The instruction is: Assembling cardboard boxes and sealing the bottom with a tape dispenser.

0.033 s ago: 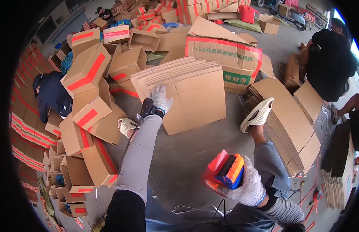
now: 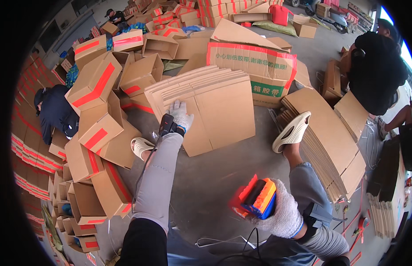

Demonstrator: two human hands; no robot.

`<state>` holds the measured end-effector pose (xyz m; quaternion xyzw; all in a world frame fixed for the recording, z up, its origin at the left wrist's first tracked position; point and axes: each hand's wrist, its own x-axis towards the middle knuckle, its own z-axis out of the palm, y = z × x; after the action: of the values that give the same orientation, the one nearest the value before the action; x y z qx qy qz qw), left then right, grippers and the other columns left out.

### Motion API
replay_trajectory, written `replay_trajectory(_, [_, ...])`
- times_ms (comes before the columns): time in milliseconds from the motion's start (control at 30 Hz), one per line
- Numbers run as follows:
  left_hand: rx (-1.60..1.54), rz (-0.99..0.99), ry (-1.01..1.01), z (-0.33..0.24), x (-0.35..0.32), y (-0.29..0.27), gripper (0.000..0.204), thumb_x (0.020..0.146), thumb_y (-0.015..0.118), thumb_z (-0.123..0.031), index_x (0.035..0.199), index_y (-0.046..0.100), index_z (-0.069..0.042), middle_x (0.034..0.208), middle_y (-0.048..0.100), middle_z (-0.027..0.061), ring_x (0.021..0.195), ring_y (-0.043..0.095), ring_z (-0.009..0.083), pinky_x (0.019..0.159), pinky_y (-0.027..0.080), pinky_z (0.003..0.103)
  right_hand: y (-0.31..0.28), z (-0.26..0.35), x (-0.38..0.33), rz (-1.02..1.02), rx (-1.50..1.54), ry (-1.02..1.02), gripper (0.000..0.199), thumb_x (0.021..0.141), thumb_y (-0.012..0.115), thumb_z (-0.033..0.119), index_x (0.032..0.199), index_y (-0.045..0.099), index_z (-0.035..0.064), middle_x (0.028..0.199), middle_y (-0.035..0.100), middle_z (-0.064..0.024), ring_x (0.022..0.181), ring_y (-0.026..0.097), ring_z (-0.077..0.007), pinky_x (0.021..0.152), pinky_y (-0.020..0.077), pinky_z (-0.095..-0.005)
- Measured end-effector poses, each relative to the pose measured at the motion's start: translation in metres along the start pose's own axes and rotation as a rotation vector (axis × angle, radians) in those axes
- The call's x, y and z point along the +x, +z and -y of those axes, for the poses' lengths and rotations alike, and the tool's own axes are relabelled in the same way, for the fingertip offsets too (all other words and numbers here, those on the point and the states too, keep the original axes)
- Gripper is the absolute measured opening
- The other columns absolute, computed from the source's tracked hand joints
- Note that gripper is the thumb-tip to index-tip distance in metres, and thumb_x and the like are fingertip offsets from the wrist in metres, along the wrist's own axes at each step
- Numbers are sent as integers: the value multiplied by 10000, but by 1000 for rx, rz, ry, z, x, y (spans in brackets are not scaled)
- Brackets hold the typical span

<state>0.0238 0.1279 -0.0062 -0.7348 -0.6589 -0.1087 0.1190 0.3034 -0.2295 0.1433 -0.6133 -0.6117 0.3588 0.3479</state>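
Observation:
My left hand (image 2: 181,116), in a white knit glove, lies with fingers stretched flat on the front sheet of a leaning stack of flattened cardboard boxes (image 2: 223,113). Low on the right, my gloved right hand (image 2: 283,213) is closed around a tape dispenser (image 2: 261,197) with orange and blue parts and a red tape roll. Motion blurs the roll's left side. The dispenser is held in the air, apart from the cardboard. My feet in cream slip-on shoes stand on either side of the leaning stack.
Open cartons with red tape (image 2: 97,86) pile up on the left. A large printed carton (image 2: 252,66) stands behind the stack. More flattened boxes (image 2: 325,128) lie by my right foot. Co-workers sit at the left (image 2: 59,111), far back and right (image 2: 376,66). Loose straps lie on the floor.
The scene has shifted slightly left in the view. The tape dispenser has turned a little in my right hand; my left hand stays on the cardboard.

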Motion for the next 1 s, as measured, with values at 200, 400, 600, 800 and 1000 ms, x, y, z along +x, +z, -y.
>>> replay_trajectory(200, [-142,34,5,-39,-11,-52,625,734,829,-377,1259,615,-114,1301,616,115,1195,601,318,990,481,497,-33,-24,5,-189,-129,52,789,663,897,254,1314,497,52,1073,677,-170,974,713,-324,859,565,-401])
replay_trajectory(400, [-425,292,560,-10,-91,-87,328,830,765,-291,1074,685,-86,1046,675,118,1006,664,324,854,531,431,-39,-66,7,-419,227,43,819,651,929,266,1301,491,26,1159,651,-142,1047,660,-269,945,524,-382])
replay_trajectory(600, [-379,170,824,55,-188,-145,292,815,773,-330,1005,706,-119,959,708,65,879,694,280,738,550,406,-31,-51,9,-449,-157,-170,816,669,927,229,1327,481,45,1169,655,-128,1052,677,-250,928,545,-373])
replay_trajectory(800, [-362,178,713,98,-246,-141,296,744,817,-245,981,715,-101,879,714,80,914,679,307,821,519,423,45,-55,17,211,-282,-450,713,695,880,370,1282,578,101,1187,670,-145,1096,667,-348,919,553,-410])
replay_trajectory(1000, [-415,100,752,89,-269,-154,321,723,812,-223,1010,727,-109,930,720,48,919,654,289,862,476,441,47,-46,6,236,-204,-311,778,692,871,414,1323,559,83,1202,668,-155,1108,665,-344,948,541,-410])
